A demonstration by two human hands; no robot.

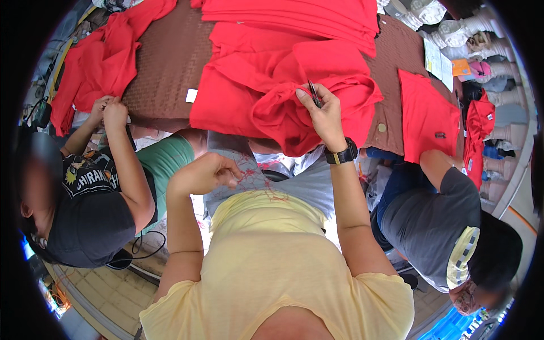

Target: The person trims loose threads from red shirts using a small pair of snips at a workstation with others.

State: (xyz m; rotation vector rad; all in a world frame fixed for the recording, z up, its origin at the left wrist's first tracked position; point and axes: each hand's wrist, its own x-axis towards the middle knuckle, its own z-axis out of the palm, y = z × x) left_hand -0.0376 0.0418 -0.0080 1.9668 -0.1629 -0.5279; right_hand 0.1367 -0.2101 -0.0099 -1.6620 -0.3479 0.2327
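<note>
My right hand (327, 116), with a dark watch at the wrist, is closed around small black thread snips (315, 95). The blades point away from me over a bunched red garment (277, 110) at the table's near edge. Over my lap hangs my left hand (204, 173), off the cloth, its fingers loosely bent and apart, and no object shows in it. Loose red threads (255, 180) lie scattered on my grey legwear close to its fingertips.
More folded red garments (289, 14) are piled beyond, on the brown-covered table (170, 51). A person at left handles red cloth (93, 62); another at right sits by a red piece (428, 113). A white slip (191, 96) and papers (438, 62) lie on the table.
</note>
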